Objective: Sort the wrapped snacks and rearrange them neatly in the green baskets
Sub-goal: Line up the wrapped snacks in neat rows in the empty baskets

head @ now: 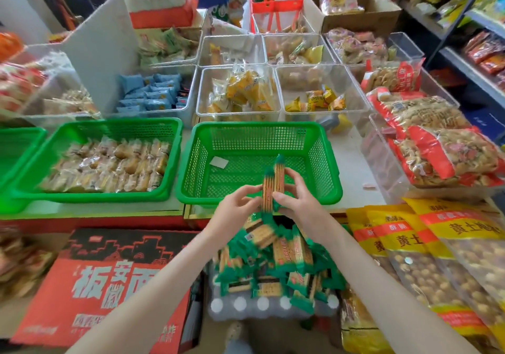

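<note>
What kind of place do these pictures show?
Probably a small snack shop: clear bins of wrapped snacks cover the counter behind a green basket, shelves of packaged goods stand at the right, and large sealed bags lie nearby.

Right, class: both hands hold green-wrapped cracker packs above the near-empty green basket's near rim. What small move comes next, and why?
Probably lower the cracker packs into the green basket and lay them flat: it holds only a white slip, and the left hand and right hand grip them together.

Bright, even daylight, soft shadows, wide-angle bending at the edges — left side smeared, overall slight blur
</note>
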Tool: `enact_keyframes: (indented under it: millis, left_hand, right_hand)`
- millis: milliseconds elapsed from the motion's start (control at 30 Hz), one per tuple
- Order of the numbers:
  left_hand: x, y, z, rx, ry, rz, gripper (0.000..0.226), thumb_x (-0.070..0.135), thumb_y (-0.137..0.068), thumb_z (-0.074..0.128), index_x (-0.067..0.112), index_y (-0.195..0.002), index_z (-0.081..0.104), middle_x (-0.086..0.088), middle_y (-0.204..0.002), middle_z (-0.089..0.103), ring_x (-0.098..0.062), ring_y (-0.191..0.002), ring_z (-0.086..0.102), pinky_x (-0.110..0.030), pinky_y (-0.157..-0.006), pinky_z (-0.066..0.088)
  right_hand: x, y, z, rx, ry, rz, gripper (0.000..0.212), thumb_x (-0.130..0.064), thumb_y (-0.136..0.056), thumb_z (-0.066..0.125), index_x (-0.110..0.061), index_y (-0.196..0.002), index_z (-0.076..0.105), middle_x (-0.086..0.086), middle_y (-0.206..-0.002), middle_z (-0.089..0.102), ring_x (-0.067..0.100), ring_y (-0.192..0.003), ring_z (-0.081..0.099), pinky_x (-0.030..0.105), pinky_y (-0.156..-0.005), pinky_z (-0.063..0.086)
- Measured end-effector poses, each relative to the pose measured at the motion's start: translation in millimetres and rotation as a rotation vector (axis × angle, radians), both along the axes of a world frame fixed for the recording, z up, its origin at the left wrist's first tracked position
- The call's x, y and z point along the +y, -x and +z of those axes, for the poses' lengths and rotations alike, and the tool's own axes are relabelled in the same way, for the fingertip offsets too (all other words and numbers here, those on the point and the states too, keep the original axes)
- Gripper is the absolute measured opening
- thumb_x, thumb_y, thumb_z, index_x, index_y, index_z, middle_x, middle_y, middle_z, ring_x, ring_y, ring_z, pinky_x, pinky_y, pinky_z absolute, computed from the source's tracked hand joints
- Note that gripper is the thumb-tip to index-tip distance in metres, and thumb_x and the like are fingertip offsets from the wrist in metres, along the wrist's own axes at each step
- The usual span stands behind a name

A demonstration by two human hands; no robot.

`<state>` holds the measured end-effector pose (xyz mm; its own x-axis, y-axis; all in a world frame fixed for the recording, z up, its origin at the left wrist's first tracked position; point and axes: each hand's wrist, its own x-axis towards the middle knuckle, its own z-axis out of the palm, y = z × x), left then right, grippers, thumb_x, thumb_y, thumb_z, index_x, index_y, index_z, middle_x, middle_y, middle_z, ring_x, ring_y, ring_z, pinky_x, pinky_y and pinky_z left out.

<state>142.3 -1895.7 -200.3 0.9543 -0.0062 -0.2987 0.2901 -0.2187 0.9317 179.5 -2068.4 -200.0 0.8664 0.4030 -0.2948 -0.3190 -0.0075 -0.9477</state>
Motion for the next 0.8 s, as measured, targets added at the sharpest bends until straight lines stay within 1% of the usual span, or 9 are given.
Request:
enact_keyframes:
  millis: [67,167,267,400,467,533,600,700,800]
  left_hand:
    - [22,-13,-2,-0.013,0.003,0.009,0.021,0.021,-0.097,0.056,0.039,-0.106,0.063,0.01,-0.092,0.074,-0.005,-0.091,0.069,-0.039,-0.1,0.047]
    - [60,-29,-12,0.001,0.013,-0.013,0.033,0.018,-0.099,0.052,0.039,-0.124,0.057,0.024,-0.096,0.07,0.001,-0.094,0.066,-0.028,-0.099,0.045]
    - [100,-49,-21,-0.039,-0.172,-0.106,0.041,0.025,-0.099,0.051,0.058,-0.124,0.046,0.031,-0.112,0.064,-0.007,-0.093,0.055,-0.027,-0.088,0.041]
    - [156,-77,-50,-0.359,-0.981,-0.197,0.048,0.042,-0.094,0.042,0.024,-0.137,0.053,-0.008,-0.133,0.058,-0.029,-0.123,0.053,-0.044,-0.107,0.034]
    - [176,-84,-69,-0.328,-1.159,-0.34,0.062,0.057,-0.093,0.03,0.021,-0.138,0.052,-0.014,-0.138,0.053,-0.032,-0.131,0.047,-0.052,-0.112,0.023]
    - [188,-83,-87,-0.231,-1.209,-0.483,0.079,0.07,-0.092,0.009,0.023,-0.145,0.043,-0.013,-0.15,0.039,-0.031,-0.142,0.029,-0.051,-0.116,0.007]
    - [194,-82,-104,-0.228,-1.201,-0.504,0.087,0.072,-0.089,-0.002,0.023,-0.145,0.043,-0.009,-0.153,0.034,-0.031,-0.147,0.015,-0.05,-0.116,0.003]
    - [190,-86,-111,-0.25,-1.17,-0.481,0.077,0.066,-0.095,0.011,0.019,-0.135,0.056,-0.012,-0.144,0.047,-0.034,-0.144,0.024,-0.05,-0.115,0.017]
    - [184,-94,-113,-0.241,-1.115,-0.401,0.073,0.062,-0.095,0.016,0.016,-0.133,0.058,-0.013,-0.144,0.047,-0.032,-0.144,0.024,-0.052,-0.115,0.025]
  right_hand:
    - [26,-18,0,0.015,0.011,0.023,0.06,-0.009,-0.091,0.062,-0.03,-0.137,0.03,0.006,-0.119,0.057,0.022,-0.103,0.066,0.042,-0.096,0.051]
    - [68,-48,-7,0.053,0.061,0.013,0.064,-0.006,-0.087,0.067,-0.03,-0.134,0.03,0.008,-0.116,0.056,0.025,-0.104,0.063,0.047,-0.099,0.048]
    - [107,-82,-18,0.095,0.084,0.039,0.067,-0.006,-0.085,0.069,-0.03,-0.133,0.03,0.012,-0.118,0.055,0.028,-0.107,0.061,0.048,-0.1,0.046]
    - [153,-128,-44,0.213,0.094,-0.057,0.065,0.0,-0.087,0.064,-0.025,-0.134,0.027,0.016,-0.119,0.055,0.031,-0.106,0.059,0.048,-0.101,0.045]
    - [170,-144,-65,0.273,0.154,-0.058,0.07,-0.001,-0.088,0.063,-0.026,-0.139,0.021,0.018,-0.126,0.054,0.033,-0.112,0.057,0.051,-0.103,0.042]
    - [184,-154,-85,0.312,0.243,-0.007,0.077,-0.003,-0.087,0.064,-0.03,-0.14,0.016,0.019,-0.133,0.051,0.032,-0.114,0.055,0.052,-0.104,0.04]
    - [196,-158,-100,0.311,0.322,0.053,0.083,-0.002,-0.088,0.063,-0.034,-0.143,0.01,0.018,-0.133,0.05,0.028,-0.108,0.056,0.045,-0.101,0.042]
    - [210,-157,-115,0.307,0.407,0.177,0.09,-0.005,-0.089,0.063,-0.034,-0.149,0.001,0.016,-0.136,0.046,0.018,-0.093,0.056,0.023,-0.072,0.048]
    - [221,-148,-127,0.256,0.565,0.342,0.093,-0.021,-0.09,0.065,-0.03,-0.152,-0.004,0.018,-0.143,0.041,0.023,-0.107,0.051,0.03,-0.085,0.042]
